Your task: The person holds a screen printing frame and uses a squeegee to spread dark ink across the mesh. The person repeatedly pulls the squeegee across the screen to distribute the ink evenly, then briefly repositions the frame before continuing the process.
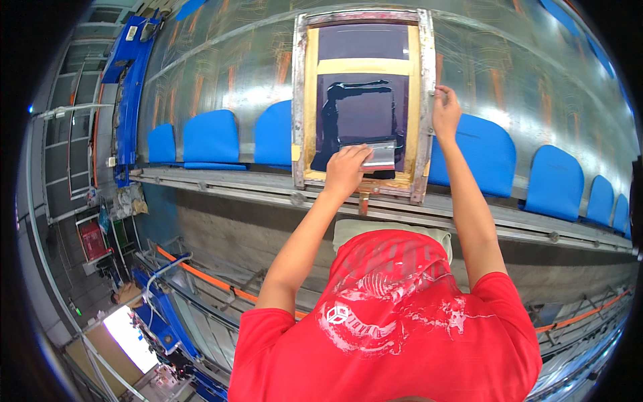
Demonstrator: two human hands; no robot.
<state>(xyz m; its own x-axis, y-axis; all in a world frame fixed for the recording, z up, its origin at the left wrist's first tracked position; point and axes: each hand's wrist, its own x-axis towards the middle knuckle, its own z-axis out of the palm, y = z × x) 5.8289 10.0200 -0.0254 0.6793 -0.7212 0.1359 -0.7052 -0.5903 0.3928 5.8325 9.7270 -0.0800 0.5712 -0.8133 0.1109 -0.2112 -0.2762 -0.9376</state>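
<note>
Several blue pcs (211,136) on metal tbl (221,80) beside frame (299,87); bright panel (130,338) back-L

Your red shirt (402,342) carries a white cube-like emblem (338,314) with a short curved line of white lettering (370,329) beside it. Nearer your shirt's hem, larger greyish letters (388,258) are too faded to read. On the blue machine frame (125,90) to your left, a white label (132,31) is too small to read.
</note>
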